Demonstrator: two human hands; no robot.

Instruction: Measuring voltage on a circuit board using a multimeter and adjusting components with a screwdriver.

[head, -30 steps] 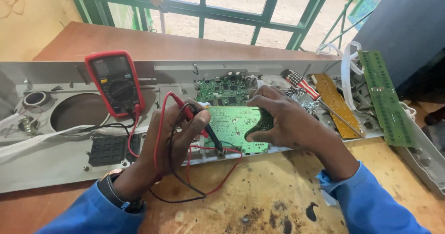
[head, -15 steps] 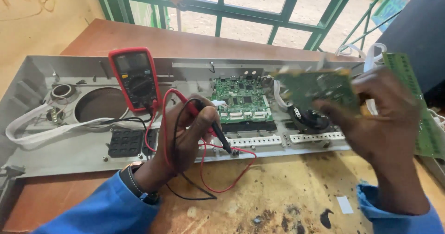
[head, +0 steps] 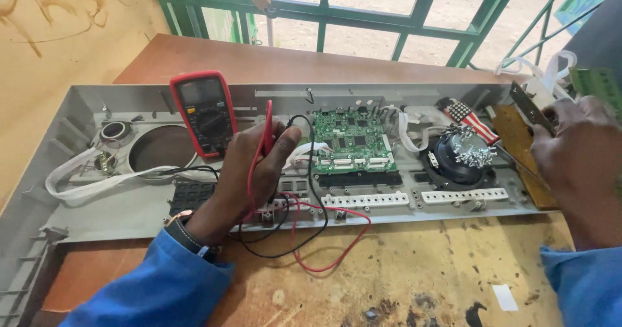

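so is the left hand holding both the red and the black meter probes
Yes, the left hand has its grip closed around the thin red probe and the thin black probe, their leads looping down onto the worn wooden table.

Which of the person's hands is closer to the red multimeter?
Left. The left hand holds the probes right beside the multimeter; the right hand is far off at the casing's right end.

Red probe (head: 266, 133) upright in fist
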